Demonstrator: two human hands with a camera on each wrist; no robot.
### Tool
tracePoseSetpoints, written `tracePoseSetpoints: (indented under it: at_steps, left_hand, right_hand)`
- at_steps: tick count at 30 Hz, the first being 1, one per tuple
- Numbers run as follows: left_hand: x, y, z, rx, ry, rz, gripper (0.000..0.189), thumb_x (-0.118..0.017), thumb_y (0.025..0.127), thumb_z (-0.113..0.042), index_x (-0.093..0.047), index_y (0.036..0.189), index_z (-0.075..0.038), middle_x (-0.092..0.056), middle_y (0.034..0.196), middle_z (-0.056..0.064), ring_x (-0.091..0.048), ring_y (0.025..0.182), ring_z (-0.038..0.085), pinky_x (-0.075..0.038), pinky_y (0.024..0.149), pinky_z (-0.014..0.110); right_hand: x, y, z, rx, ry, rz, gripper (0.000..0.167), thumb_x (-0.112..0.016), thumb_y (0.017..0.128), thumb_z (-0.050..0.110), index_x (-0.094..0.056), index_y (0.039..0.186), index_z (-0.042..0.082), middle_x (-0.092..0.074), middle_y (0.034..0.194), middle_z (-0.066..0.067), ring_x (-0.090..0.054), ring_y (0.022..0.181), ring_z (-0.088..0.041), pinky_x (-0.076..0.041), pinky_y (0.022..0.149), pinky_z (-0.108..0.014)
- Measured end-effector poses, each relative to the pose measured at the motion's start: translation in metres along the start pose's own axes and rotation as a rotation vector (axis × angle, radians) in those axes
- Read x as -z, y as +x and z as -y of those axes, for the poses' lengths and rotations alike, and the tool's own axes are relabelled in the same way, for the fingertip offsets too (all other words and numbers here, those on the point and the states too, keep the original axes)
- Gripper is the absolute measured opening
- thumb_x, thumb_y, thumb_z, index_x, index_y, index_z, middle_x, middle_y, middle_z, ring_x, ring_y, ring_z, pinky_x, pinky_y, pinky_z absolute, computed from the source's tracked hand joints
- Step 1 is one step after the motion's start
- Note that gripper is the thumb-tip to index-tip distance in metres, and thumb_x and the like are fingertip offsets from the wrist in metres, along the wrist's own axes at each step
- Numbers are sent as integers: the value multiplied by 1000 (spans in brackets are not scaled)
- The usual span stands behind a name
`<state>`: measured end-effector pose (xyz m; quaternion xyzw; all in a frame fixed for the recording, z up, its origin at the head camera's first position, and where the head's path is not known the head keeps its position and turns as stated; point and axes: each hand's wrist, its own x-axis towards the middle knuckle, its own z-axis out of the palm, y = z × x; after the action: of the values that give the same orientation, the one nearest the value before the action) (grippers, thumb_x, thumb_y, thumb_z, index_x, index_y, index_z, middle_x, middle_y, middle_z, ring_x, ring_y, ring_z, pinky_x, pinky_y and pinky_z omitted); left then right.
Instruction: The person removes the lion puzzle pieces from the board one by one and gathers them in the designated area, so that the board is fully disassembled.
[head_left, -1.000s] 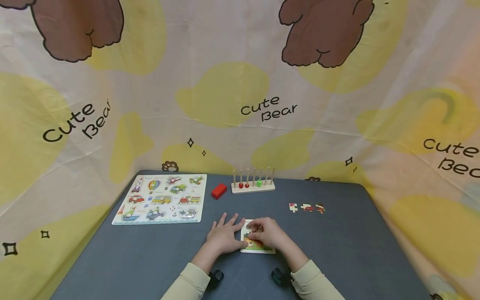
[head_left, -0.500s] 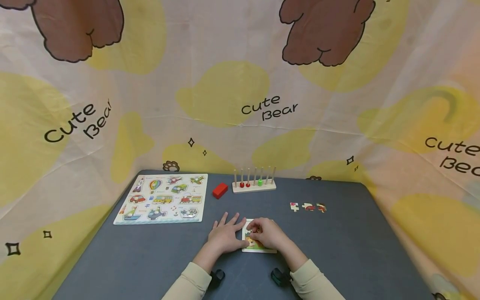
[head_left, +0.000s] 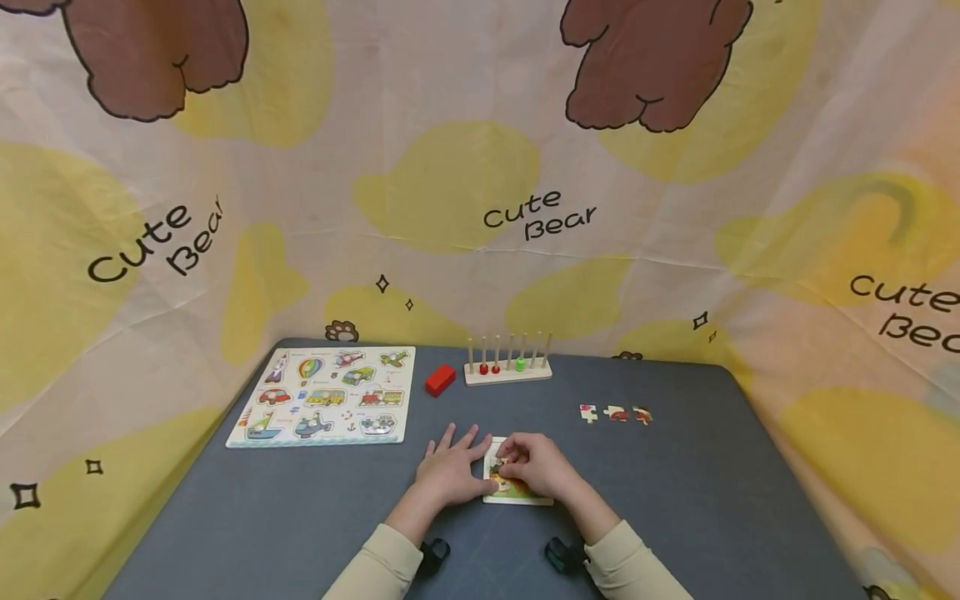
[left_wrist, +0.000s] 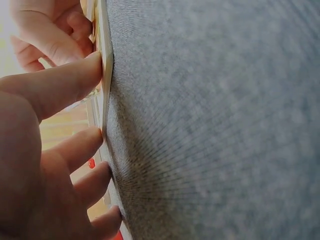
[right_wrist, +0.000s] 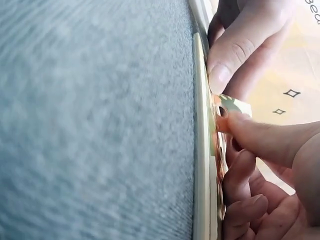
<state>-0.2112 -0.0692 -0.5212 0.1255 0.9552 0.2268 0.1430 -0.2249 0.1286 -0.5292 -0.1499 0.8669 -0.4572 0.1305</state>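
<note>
A small picture puzzle board [head_left: 517,501] with a pale frame lies on the table in front of the person. My left hand [head_left: 447,477] is spread flat at its left side, the thumb resting on the board's edge. In the left wrist view the thumb and index fingertip touch the pale board edge [left_wrist: 105,75]. Over the board, my right hand [head_left: 543,467] pinches a jigsaw piece [right_wrist: 241,106] between thumb and curled fingers. That piece is tilted up from the picture in the right wrist view, a corner showing past the thumb; the rest is hidden by the fingers.
Three loose jigsaw pieces [head_left: 617,414] lie in a row at the right. Farther back stand a peg rack [head_left: 507,377] with red and green beads and a red block [head_left: 440,381]. A vehicle picture board [head_left: 322,398] lies at the left. A printed cloth [head_left: 465,275] hangs behind.
</note>
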Motion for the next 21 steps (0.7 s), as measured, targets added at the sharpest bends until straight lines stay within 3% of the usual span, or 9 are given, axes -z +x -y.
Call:
tracePoseSetpoints:
  at_steps: [8,21]
  left_hand:
    - [-1,0,0,-7,17,-7,79,-75,83,-54,-49,151,-26,-36,163,5,-16,155,41,-17,119,67]
    - [0,0,-1,-1,31,17,78,-73,85,-55,-46,153,-27,-33,165,4,-14,155,40,-16,120,67]
  right_hand:
    - [10,0,0,-17,64,-79,16,-82,86,20,-73,94,10,-71,79,0,-63,68,-14,-53,59,-29]
    - [40,-4,0,-10,7,-206,9,-82,85,23,-78,88,15,-73,79,2,-63,71,-13,-52,63,-27]
